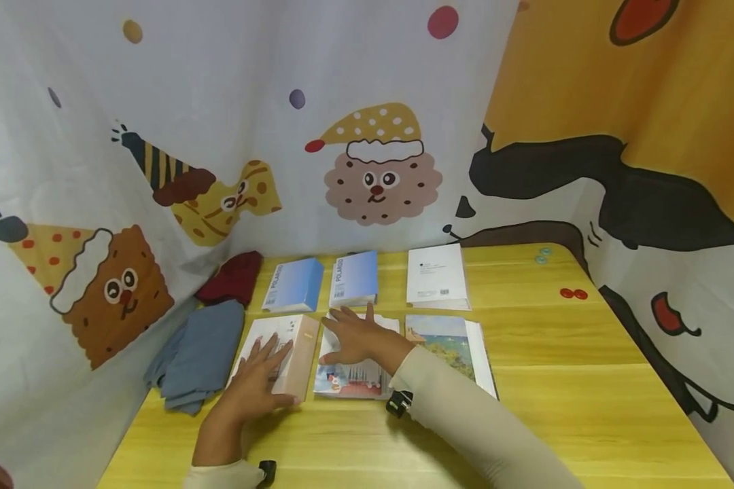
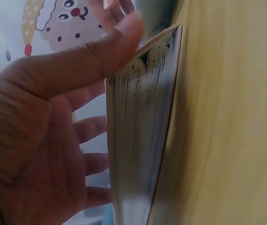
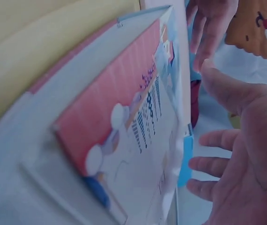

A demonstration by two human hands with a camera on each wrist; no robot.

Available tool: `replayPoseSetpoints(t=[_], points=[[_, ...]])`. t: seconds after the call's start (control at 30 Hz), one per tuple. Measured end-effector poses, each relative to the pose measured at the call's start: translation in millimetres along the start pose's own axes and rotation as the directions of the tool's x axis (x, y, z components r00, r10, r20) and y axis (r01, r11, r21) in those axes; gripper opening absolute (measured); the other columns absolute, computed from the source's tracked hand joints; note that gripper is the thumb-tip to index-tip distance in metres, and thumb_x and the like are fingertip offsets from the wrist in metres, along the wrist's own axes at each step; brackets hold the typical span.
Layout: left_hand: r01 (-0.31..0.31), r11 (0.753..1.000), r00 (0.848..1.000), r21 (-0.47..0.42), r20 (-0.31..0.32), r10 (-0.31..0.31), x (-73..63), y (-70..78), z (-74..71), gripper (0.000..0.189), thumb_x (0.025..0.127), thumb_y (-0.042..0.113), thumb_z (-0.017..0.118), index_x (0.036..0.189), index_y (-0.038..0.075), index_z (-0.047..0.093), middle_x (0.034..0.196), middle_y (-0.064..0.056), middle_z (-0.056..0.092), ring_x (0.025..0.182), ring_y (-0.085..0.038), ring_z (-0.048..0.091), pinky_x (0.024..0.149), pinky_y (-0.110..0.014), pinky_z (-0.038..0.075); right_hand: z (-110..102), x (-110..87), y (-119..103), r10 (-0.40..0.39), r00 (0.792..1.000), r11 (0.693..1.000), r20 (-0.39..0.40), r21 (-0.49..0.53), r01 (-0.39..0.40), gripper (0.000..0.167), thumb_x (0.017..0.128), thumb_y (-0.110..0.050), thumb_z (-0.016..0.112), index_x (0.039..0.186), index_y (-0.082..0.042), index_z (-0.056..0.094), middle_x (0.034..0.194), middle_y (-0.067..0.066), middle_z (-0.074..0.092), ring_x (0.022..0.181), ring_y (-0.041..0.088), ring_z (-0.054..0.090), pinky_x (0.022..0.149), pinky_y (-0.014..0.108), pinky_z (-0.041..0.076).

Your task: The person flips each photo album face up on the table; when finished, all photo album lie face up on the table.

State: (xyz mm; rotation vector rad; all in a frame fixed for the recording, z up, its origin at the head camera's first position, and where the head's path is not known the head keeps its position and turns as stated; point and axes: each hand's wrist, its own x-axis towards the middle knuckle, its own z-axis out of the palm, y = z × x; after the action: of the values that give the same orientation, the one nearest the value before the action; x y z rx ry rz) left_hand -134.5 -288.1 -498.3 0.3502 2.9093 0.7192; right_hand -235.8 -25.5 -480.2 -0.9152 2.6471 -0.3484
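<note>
Book (image 1: 298, 361), white, thick, pinkish-edged perhaps

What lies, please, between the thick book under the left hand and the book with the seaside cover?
In the head view, an illustrated book lies between them, partly hidden by the right hand.

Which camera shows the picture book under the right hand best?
Right wrist: the picture book fills much of that view, drawings large. In the head view, the right hand partly covers it. I can't spot it in the left wrist view.
</note>
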Motion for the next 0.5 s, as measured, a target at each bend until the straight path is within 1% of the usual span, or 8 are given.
replayPoseSetpoints(t=[0.13,0.27,0.4,0.5], points=[[-0.016,1.000,1.000,-0.016,0.000,0.016,-0.1,-3.8,2.1,0.112,0.076,0.051,0.098,0.168,0.016,0.045,0.179,-0.027,0.024,0.162,-0.067,0.007,0.115,-0.095,0.012,-1,13.5,-3,0.013,0.999,1.000,0.034,-0.003,-0.013,0.091,0.101,-0.065,0.068,0.175,-0.029,0.029,0.185,0.002,0.021,0.173,0.031,0.013,0.131,0.080,0.001],[-0.005,1.000,1.000,-0.004,0.010,0.005,1.2,-4.7,4.3,0.110,0.077,0.053,0.097,0.168,0.020,0.045,0.181,-0.024,0.022,0.163,-0.067,0.005,0.114,-0.097,0.010,0,22.1,-5,0.018,0.998,1.000,0.057,-0.025,-0.017,0.090,0.101,-0.066,0.068,0.175,-0.031,0.029,0.185,0.001,0.019,0.174,0.031,0.011,0.132,0.079,0.001],[0.001,1.000,1.000,0.014,0.011,-0.001,2.6,-5.9,5.5,0.109,0.078,0.054,0.096,0.169,0.023,0.044,0.181,-0.022,0.022,0.163,-0.066,0.007,0.114,-0.096,0.012,2,28.4,-4,-0.003,0.998,1.000,0.056,-0.018,0.004,0.087,0.101,-0.064,0.069,0.174,-0.032,0.032,0.185,0.001,0.021,0.173,0.032,0.010,0.132,0.078,0.000],[0.003,1.000,1.000,0.005,0.016,-0.003,3.1,-6.2,6.8,0.110,0.078,0.054,0.096,0.169,0.023,0.044,0.181,-0.022,0.022,0.163,-0.066,0.007,0.115,-0.096,0.013,4,31.5,-3,-0.027,0.998,1.000,0.055,0.004,0.027,0.083,0.102,-0.060,0.070,0.172,-0.032,0.036,0.183,0.000,0.025,0.173,0.034,0.010,0.133,0.077,0.000]])
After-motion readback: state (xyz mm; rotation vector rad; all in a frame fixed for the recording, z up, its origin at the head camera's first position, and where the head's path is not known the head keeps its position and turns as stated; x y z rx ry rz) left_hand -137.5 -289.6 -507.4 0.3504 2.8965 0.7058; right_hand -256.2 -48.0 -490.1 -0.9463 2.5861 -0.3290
